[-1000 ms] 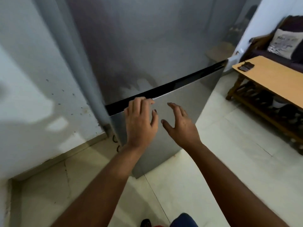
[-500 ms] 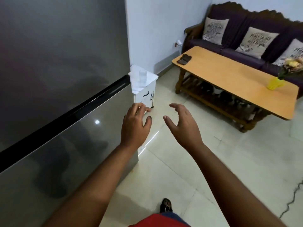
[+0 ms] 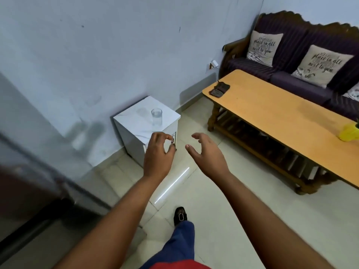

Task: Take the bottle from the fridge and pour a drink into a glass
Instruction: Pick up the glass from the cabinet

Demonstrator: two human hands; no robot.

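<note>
An empty clear glass (image 3: 156,117) stands upright on a small white cabinet (image 3: 136,129) against the wall. The grey fridge (image 3: 29,181) fills the left edge, blurred, its doors closed. No bottle is visible. My left hand (image 3: 158,155) hovers in front of the cabinet's near corner, fingers curled, holding nothing. My right hand (image 3: 207,154) floats to its right over the floor, fingers spread and empty. Both hands are below and in front of the glass, not touching it.
A long wooden coffee table (image 3: 281,121) stands at right with a dark pouch (image 3: 219,89) and a yellow pot (image 3: 349,132) on it. Behind is a dark sofa (image 3: 291,74) with cushions. My foot (image 3: 180,216) steps on the tiled floor.
The view has swung right, away from the fridge front toward the white cabinet and glass. Both hands stayed raised and empty; my left fingers have curled in.
</note>
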